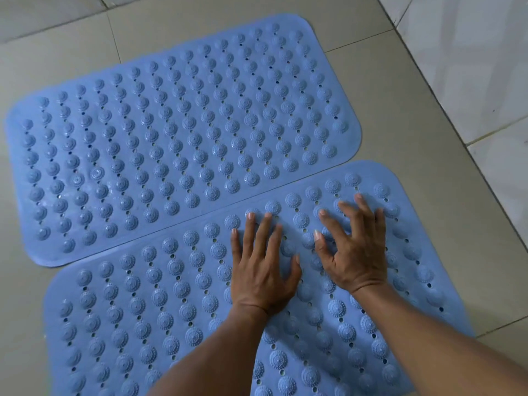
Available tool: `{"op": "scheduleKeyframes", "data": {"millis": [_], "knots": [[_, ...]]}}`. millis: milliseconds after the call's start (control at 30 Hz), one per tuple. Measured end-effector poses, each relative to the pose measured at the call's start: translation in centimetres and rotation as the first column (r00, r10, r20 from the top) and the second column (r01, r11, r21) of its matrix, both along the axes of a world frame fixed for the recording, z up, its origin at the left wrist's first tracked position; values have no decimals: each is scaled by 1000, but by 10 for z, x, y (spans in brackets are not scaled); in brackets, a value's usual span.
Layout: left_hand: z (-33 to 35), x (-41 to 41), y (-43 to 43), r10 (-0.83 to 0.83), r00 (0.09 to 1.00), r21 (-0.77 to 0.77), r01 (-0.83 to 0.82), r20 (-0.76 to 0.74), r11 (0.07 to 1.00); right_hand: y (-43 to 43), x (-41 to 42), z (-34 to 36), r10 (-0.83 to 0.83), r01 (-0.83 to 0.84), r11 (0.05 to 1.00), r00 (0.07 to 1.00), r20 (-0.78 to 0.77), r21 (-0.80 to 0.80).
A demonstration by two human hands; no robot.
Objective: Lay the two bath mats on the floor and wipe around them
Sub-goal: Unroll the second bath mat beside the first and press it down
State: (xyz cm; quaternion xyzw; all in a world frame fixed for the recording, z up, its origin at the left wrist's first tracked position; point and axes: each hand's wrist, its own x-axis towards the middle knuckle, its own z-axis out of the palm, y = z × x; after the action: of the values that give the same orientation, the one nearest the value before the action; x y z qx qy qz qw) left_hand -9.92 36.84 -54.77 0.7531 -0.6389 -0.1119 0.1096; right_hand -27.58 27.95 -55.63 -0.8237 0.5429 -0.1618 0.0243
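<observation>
Two blue rubber bath mats with raised round studs and small holes lie flat on the tiled floor, side by side, their long edges touching. The far mat fills the upper left. The near mat runs from the lower left to the right. My left hand rests palm down on the near mat, fingers spread. My right hand presses on the same mat just to the right, fingers apart and slightly bent. Neither hand holds anything. No cloth is in view.
Beige floor tiles surround the mats. A white tiled wall rises at the right, close to the near mat's right end. Bare floor shows at the top and along the left.
</observation>
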Motion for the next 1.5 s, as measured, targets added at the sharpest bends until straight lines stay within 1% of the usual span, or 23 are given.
{"op": "scheduleKeyframes", "data": {"millis": [67, 300, 467, 567, 700, 800, 833, 867, 933, 1000, 1067, 1133, 1200, 1267, 1367, 1433, 1500], "knots": [[0, 0, -1, -2, 1000, 3, 2, 11, 1000, -1, 1, 0, -3, 3, 1000, 1000, 12, -15], [-7, 2, 3, -33, 998, -15, 34, 60, 999, -3, 3, 0, -12, 12, 1000, 1000, -18, -6], [-7, 1, 2, -41, 997, 21, 39, 65, 999, -2, 2, -1, -22, 24, 999, 998, -50, 26], [-3, 0, 1, -30, 998, 73, 26, 62, 997, 0, 4, 1, -22, 24, 999, 997, -74, 24], [2, 1, 1, -43, 998, 119, 39, 34, 992, 4, 7, 3, -49, 57, 996, 993, -109, 68], [1, 14, 19, -97, 995, 103, 96, 6, 990, 20, 24, 8, -135, 143, 980, 989, -64, 138], [0, 23, 32, -103, 995, 92, 102, 8, 991, 30, 34, 10, -132, 138, 978, 990, -48, 159], [-1, 36, 51, -89, 996, 90, 88, 12, 992, 43, 47, 12, -78, 83, 982, 996, -39, 168], [0, 72, 99, -16, 999, 111, 12, 37, 994, 72, 80, 14, 111, -104, 978, 994, -25, 183], [0, 113, 144, 71, 993, 154, -85, 95, 984, 100, 119, 17, 285, -279, 938, 958, -2, 206], [4, 150, 177, 175, 975, 187, -199, 137, 962, 123, 160, 20, 407, -403, 888, 913, 26, 220], [8, 184, 198, 259, 952, 214, -290, 163, 933, 139, 198, 24, 464, -461, 860, 885, 41, 220], [8, 209, 208, 298, 942, 243, -329, 158, 912, 145, 224, 23, 467, -463, 855, 883, 41, 236], [8, 221, 213, 297, 946, 220, -319, 127, 922, 144, 235, 17, 507, -497, 835, 862, 21, 237], [4, 220, 217, 264, 961, 166, -274, 78, 947, 141, 235, 2, 619, -606, 778, 784, -38, 168], [2, 219, 217, 273, 960, 147, -280, 68, 949, 141, 232, -1, 630, -621, 774, 774, -58, 124], [2, 220, 217, 289, 955, 152, -295, 62, 943, 140, 232, -1, 624, -615, 780, 778, -73, 111]]}}
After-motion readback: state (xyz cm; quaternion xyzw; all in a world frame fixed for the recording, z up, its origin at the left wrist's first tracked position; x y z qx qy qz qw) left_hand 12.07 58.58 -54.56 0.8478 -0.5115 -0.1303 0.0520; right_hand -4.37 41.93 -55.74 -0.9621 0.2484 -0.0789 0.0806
